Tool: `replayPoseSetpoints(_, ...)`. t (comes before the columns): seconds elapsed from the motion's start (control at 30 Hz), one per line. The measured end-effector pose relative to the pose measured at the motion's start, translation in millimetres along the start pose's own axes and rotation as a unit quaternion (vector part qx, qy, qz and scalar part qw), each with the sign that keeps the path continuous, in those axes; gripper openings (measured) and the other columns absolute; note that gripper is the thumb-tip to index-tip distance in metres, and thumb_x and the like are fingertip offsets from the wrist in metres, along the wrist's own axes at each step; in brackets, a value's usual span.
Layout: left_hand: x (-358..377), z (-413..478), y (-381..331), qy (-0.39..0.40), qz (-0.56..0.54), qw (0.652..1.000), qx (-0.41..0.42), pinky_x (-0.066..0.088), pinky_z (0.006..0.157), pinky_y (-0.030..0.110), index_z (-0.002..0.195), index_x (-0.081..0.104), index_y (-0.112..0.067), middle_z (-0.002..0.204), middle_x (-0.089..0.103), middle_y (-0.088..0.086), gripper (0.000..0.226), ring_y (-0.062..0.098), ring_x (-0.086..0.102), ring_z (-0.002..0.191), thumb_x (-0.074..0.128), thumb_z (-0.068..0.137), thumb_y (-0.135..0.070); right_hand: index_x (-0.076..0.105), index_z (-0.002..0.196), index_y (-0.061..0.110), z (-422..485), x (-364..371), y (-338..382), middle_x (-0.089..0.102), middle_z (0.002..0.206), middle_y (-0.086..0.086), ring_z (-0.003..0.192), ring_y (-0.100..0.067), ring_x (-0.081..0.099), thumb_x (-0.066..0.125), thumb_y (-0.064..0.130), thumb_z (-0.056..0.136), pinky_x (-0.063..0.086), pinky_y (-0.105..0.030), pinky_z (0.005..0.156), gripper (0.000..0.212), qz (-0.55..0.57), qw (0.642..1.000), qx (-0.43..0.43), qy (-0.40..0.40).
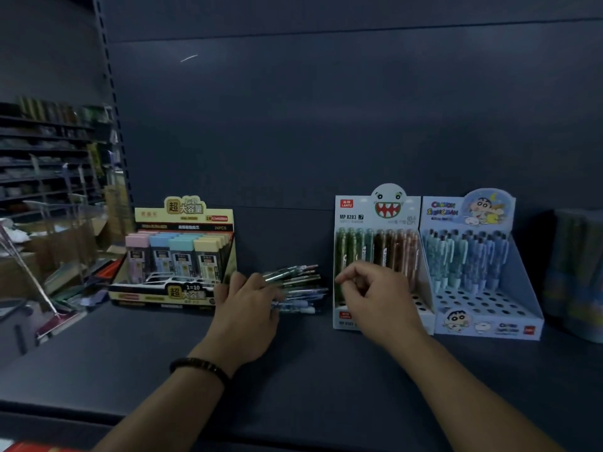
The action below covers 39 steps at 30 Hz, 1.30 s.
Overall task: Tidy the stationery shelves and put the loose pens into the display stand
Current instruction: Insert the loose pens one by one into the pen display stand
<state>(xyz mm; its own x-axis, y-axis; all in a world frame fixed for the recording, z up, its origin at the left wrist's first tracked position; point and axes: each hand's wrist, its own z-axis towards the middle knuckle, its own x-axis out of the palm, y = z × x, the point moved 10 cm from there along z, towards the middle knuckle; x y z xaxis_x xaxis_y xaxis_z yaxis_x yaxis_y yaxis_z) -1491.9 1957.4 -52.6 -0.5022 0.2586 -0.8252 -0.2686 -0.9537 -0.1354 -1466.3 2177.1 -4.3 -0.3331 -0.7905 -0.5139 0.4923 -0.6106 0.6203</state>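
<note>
Left hand (pixel 249 300) grip: wrapped over the near end of the loose pens (pixel 300 285), holding the bundle down on the shelf (pixel 310 386). Right hand (pixel 375 293) grip: fingers curled, thumb and forefinger pinched together; I cannot tell if a pen is between them, too dark and blurred. The bundle's long axis runs roughly left-right and fans slightly, with the free ends pointing at the white monster-face display stand (pixel 359 210). The pens sit between my two hands, just left of the stand, and the right hand hangs directly in front of the stand's standing pens. My read: the right hand is nearer the stand's holes, so it feeds while the left steadies. The blue cartoon stand (pixel 489 308) touches the stand's right side. The yellow refill box (pixel 182 220) is left of the bundle.
</note>
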Motion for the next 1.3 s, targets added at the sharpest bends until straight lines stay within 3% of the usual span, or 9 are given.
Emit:
replayPoseSetpoints(0.23,-4.0,-0.1,-3.3,-0.029,-0.028,0.999,0.036,0.025,0.095,0.039,0.113,0.06,-0.044,0.111,0.048,-0.02,0.01,0.016,0.038,0.113,0.057,0.103,-0.042,0.074,0.087,0.029,-2.5,5.8,2.4,0.062,0.063,0.008,0.056,-0.007,0.055,0.065,0.011,0.097,0.045,-0.015,0.056,0.022,-0.009,1.0,-0.013,0.019)
replayPoseSetpoints(0.4,-25.2,0.1,-20.6,-0.095,-0.078,0.986,0.11,0.045,0.091,0.047,0.111,0.059,-0.042,0.107,0.057,-0.024,0.012,0.011,0.048,0.105,0.056,0.101,-0.046,0.074,0.093,0.029,-5.6,4.5,13.5,0.067,0.073,0.012,0.064,-0.007,0.063,0.079,0.021,0.091,0.048,-0.013,0.059,0.01,0.023,0.999,-0.041,-0.004)
replayPoseSetpoints(0.5,-36.1,-3.4,-33.7,-0.136,-0.069,0.978,0.14,0.037,0.09,0.039,0.11,0.063,-0.039,0.103,0.061,-0.024,0.013,0.01,0.052,0.103,0.064,0.099,-0.047,0.073,0.096,0.031,-6.0,12.1,14.1,0.072,0.079,0.009,0.065,-0.01,0.07,0.085,0.03,0.088,0.059,-0.026,0.063,0.014,0.085,0.996,-0.018,0.022)
replayPoseSetpoints(0.57,-41.6,-5.4,-41.5,-0.156,-0.061,0.974,0.155,0.034,0.088,0.037,0.109,0.064,-0.039,0.102,0.06,-0.024,0.015,0.009,0.052,0.102,0.062,0.099,-0.049,0.074,0.095,0.026,-6.4,14.4,15.7,0.075,0.079,0.004,0.062,-0.015,0.073,0.083,0.026,0.09,0.062,-0.035,0.062,0.01,0.121,0.992,-0.009,0.029)
replayPoseSetpoints(0.77,-40.9,-5.7,-43.0,-0.148,-0.086,0.973,0.156,0.037,0.088,0.04,0.112,0.063,-0.041,0.098,0.058,-0.026,0.018,0.005,0.05,0.099,0.053,0.102,-0.053,0.074,0.096,0.011,-2.3,5.0,3.7,0.074,0.078,-0.008,0.065,-0.03,0.077,0.072,0.012,0.099,0.053,-0.034,0.044,0.004,0.255,0.966,0.051,-0.017)
replayPoseSetpoints(0.93,-33.2,-5.1,-53.2,-0.11,-0.079,0.978,0.159,0.035,0.087,0.04,0.119,0.063,-0.04,0.104,0.062,-0.025,0.024,0.004,0.051,0.101,0.043,0.108,-0.046,0.071,0.108,0.005,1.6,-1.2,-6.9,0.076,0.091,-0.014,0.076,-0.034,0.078,0.066,0.003,0.101,0.06,-0.039,0.049,0.009,0.358,0.929,0.083,-0.043)
replayPoseSetpoints(1.03,-32.5,-3.0,-51.8,-0.121,-0.101,0.977,0.144,0.037,0.087,0.043,0.114,0.065,-0.04,0.095,0.063,-0.026,0.021,0.003,0.053,0.095,0.048,0.104,-0.046,0.07,0.11,0.006,1.6,-1.9,-4.3,0.077,0.091,-0.015,0.08,-0.032,0.079,0.062,0.001,0.103,0.063,-0.038,0.056,0.012,0.374,0.923,0.08,-0.044)
replayPoseSetpoints(1.17,-47.2,0.0,-60.0,-0.164,-0.095,0.974,0.121,0.036,0.085,0.043,0.108,0.07,-0.043,0.081,0.064,-0.026,0.016,0.002,0.054,0.084,0.069,0.093,-0.048,0.072,0.109,0.012,2.2,-14.0,0.8,0.078,0.088,-0.015,0.076,-0.025,0.077,0.065,0.008,0.103,0.066,-0.038,0.074,0.01,0.378,0.921,0.069,-0.056)
replayPoseSetpoints(1.3,-65.2,-0.6,-107.1,-0.194,-0.116,0.961,0.159,0.026,0.083,0.036,0.104,0.074,-0.04,0.076,0.065,-0.026,0.027,0.002,0.056,0.077,0.078,0.083,-0.056,0.074,0.112,0.014,2.2,-51.9,-6.6,0.074,0.086,-0.02,0.07,-0.02,0.071,0.069,0.007,0.1,0.064,-0.037,0.073,0.014,0.373,0.919,0.071,-0.102)
